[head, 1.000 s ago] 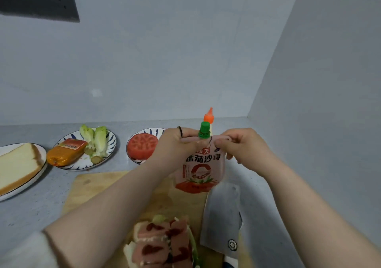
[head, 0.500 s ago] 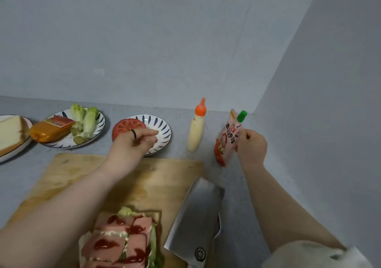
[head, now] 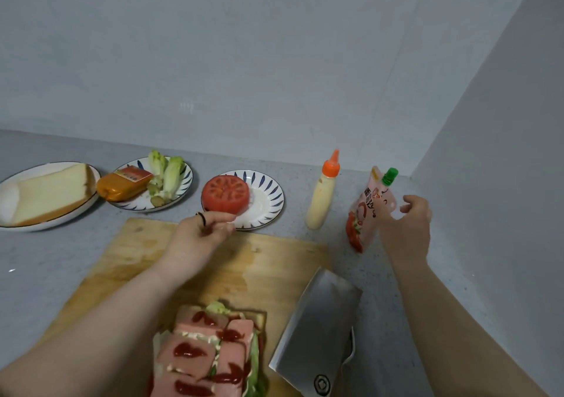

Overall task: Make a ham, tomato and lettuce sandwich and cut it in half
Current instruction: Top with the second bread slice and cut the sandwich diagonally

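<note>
The ketchup pouch (head: 367,210) has been released; the right hand (head: 407,227) is held beside it, fingers wide. The left hand (head: 198,238) is curled by the tomato (head: 225,194); any hold cannot be told.

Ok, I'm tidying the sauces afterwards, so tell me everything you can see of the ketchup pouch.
The ketchup pouch is a soft pink plastic pack with red tomato artwork, printed lettering and a green screw cap at its top corner, cap on. It stands on the grey counter, leaning slightly, right of the orange-capped squeeze bottle and apart from it. The right hand has relaxed fingers at its right edge; contact is unclear.
</note>
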